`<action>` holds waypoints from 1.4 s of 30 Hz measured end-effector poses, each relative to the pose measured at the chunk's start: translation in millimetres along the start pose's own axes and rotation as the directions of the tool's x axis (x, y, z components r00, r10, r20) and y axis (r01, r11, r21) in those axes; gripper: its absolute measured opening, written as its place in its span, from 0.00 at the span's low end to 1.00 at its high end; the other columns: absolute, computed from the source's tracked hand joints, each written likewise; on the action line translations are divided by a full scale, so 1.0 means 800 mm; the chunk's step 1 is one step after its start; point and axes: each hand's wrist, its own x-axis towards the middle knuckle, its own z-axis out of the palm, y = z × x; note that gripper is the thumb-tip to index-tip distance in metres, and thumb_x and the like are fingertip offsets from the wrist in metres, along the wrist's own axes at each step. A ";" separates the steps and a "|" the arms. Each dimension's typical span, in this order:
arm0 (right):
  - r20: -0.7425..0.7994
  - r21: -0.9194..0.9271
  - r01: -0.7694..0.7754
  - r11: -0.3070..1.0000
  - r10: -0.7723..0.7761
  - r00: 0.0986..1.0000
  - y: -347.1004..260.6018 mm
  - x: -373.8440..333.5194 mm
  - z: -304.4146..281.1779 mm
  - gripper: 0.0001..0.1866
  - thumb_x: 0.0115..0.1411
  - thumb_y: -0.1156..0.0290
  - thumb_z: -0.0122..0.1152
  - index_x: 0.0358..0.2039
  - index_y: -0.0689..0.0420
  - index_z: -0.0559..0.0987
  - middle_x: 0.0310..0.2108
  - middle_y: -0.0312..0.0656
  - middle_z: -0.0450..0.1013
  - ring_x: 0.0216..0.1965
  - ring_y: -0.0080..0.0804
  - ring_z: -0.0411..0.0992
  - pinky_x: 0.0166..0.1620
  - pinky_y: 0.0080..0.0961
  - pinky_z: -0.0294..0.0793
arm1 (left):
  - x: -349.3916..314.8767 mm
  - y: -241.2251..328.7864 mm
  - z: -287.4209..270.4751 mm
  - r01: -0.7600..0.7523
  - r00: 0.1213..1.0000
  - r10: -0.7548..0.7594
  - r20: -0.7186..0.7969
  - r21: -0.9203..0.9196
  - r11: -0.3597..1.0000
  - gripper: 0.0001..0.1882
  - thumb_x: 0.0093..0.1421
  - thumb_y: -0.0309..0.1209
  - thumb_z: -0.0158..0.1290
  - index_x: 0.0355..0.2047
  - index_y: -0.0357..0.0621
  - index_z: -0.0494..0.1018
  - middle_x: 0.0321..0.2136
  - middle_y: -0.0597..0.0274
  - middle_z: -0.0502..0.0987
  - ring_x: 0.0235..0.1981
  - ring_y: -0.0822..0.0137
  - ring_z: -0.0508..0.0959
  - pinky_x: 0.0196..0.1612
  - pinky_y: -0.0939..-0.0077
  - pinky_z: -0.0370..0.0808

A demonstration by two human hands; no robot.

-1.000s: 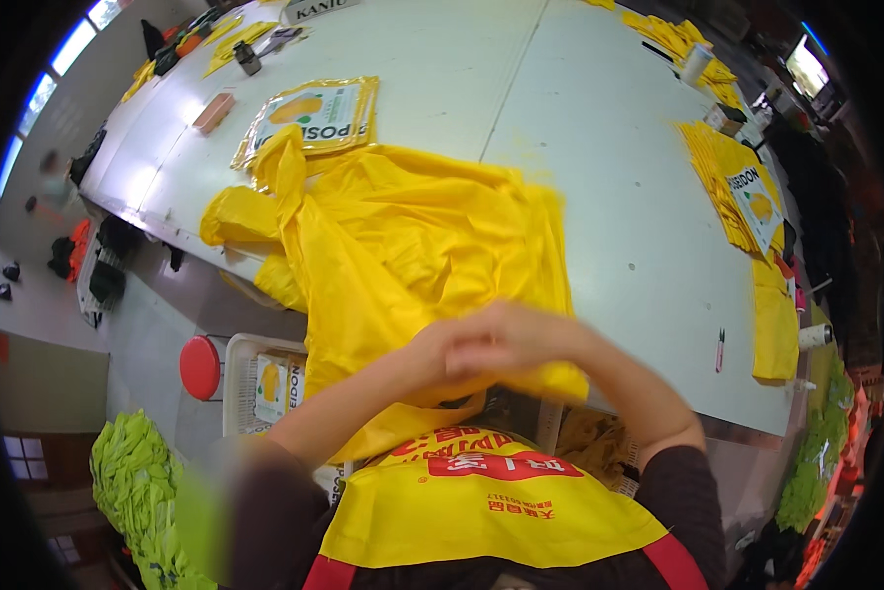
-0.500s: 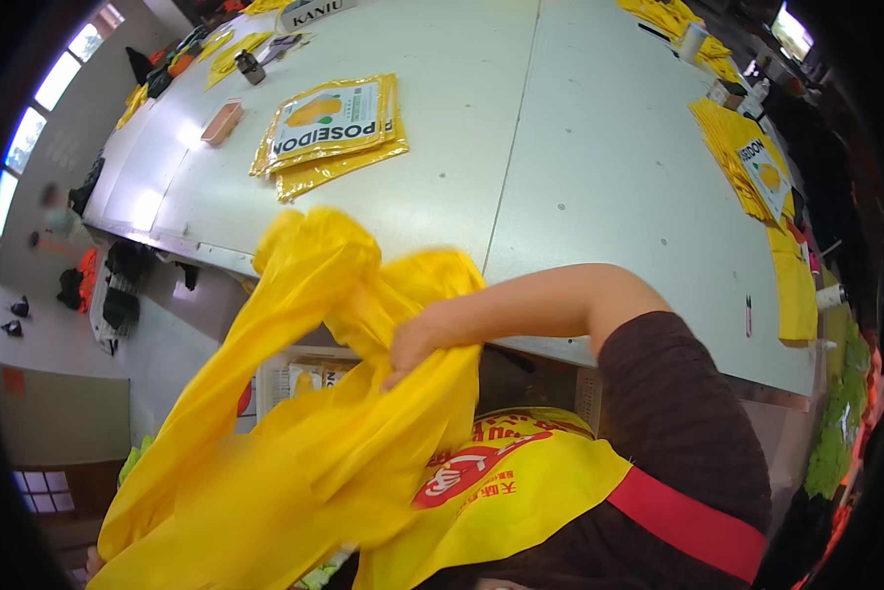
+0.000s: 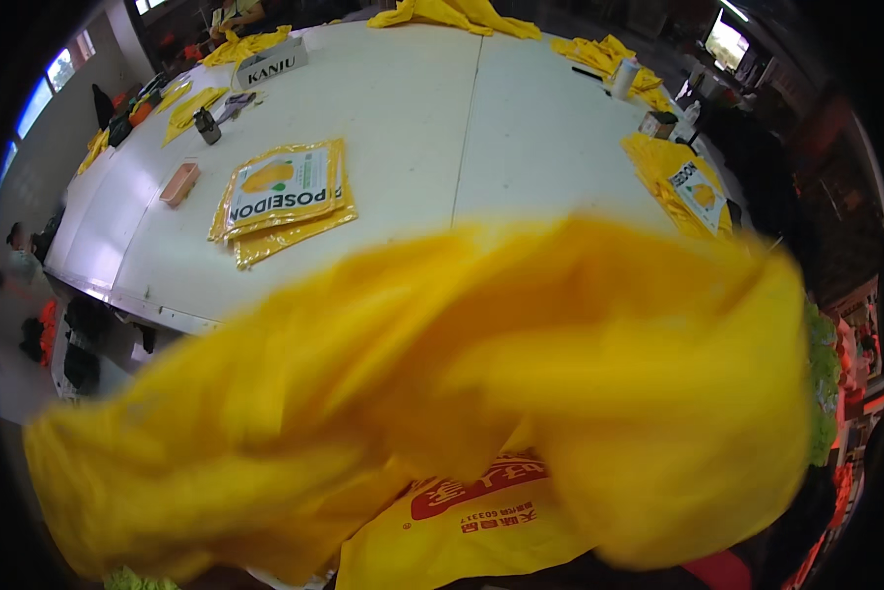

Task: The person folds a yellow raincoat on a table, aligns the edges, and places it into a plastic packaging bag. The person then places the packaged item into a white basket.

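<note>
Cloth [image 3: 432, 374]: yellow, raised across the lower view, before the table [image 3: 383, 118].
Cloth's long axis: left to right in an arch, tapering toward low left, broad and drooping at right.
Cloth's folds: badly blurred.
Hands: both hidden; impossible to tell whether open, closed or gripping, or near which edge of the cloth.
Apron [image 3: 491, 521]: showing below the cloth's middle, partly covered, cut off at the bottom.
Table's near edge: mostly covered, visible only at left.
Packets [image 3: 280, 192]: lying flat on the table beyond the cloth's left half.

Wide, blurred yellow cloth [image 3: 639, 383] in front of a pale table [image 3: 393, 118]
</note>
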 end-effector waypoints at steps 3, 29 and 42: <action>-0.519 -0.244 -0.212 0.946 0.057 0.853 -0.021 0.000 -0.110 0.14 0.56 0.63 0.53 0.33 0.63 0.71 0.30 0.47 0.70 0.32 0.37 0.68 0.34 0.29 0.65 | 0.078 0.030 0.011 -0.045 0.996 0.045 -0.075 0.012 0.999 0.25 0.48 0.35 0.55 0.48 0.47 0.64 0.40 0.53 0.64 0.45 0.52 0.63 0.46 0.55 0.59; -0.960 0.083 -0.981 -0.178 0.249 -0.126 0.478 -0.475 -0.098 0.33 0.58 0.50 0.45 0.57 0.61 0.61 0.60 0.54 0.51 0.62 0.53 0.46 0.60 0.47 0.44 | -0.127 0.240 0.590 0.394 0.852 -0.433 0.293 0.184 0.901 0.40 0.53 0.53 0.50 0.59 0.44 0.54 0.60 0.41 0.51 0.62 0.47 0.48 0.59 0.45 0.44; -0.840 0.228 -0.677 0.699 0.493 0.226 0.448 -0.219 -0.064 0.20 0.58 0.59 0.54 0.40 0.64 0.74 0.36 0.44 0.74 0.38 0.33 0.72 0.40 0.30 0.69 | -0.157 0.182 0.573 0.332 0.918 -0.342 0.201 0.083 0.940 0.33 0.55 0.49 0.49 0.56 0.43 0.60 0.57 0.45 0.58 0.60 0.49 0.55 0.59 0.50 0.49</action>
